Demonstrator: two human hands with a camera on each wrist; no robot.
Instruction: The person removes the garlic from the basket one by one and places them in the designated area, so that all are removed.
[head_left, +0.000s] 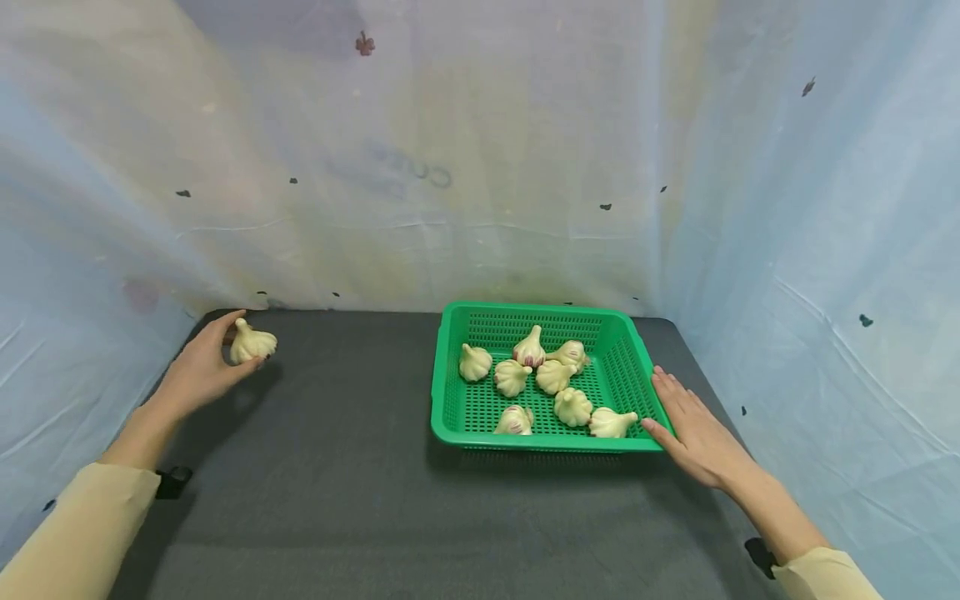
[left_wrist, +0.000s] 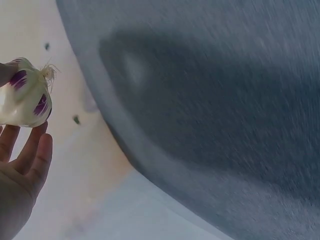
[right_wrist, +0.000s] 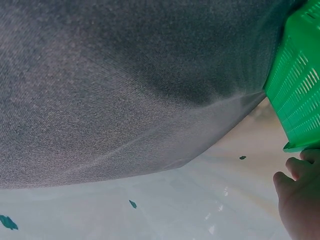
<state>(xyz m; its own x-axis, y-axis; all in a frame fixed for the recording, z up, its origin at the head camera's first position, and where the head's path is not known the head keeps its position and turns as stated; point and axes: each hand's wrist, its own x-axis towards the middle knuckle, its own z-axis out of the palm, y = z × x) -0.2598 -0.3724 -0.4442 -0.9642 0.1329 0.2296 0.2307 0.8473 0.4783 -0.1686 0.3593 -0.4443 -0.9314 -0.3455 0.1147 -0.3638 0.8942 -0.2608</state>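
Note:
At the far left of the head view my left hand [head_left: 197, 373] pinches a garlic bulb [head_left: 252, 342] between thumb and fingers, above the table. The left wrist view shows this same garlic bulb [left_wrist: 27, 100] up close, white with purple streaks and a tuft of roots. My right hand [head_left: 697, 433] lies with straight fingers along the right rim of a green plastic basket [head_left: 540, 445]. Several more garlic bulbs [head_left: 512, 378] lie loose inside, most of them toward the middle and front. From the right wrist, the basket's slotted wall [right_wrist: 300, 90] appears above the fingers.
A dark grey cloth-like surface [head_left: 322, 467] covers the table, with rounded far corners. Pale plastic sheeting [head_left: 510, 150] with small dark leaf-shaped marks hangs behind the table and along both sides, close to its edges.

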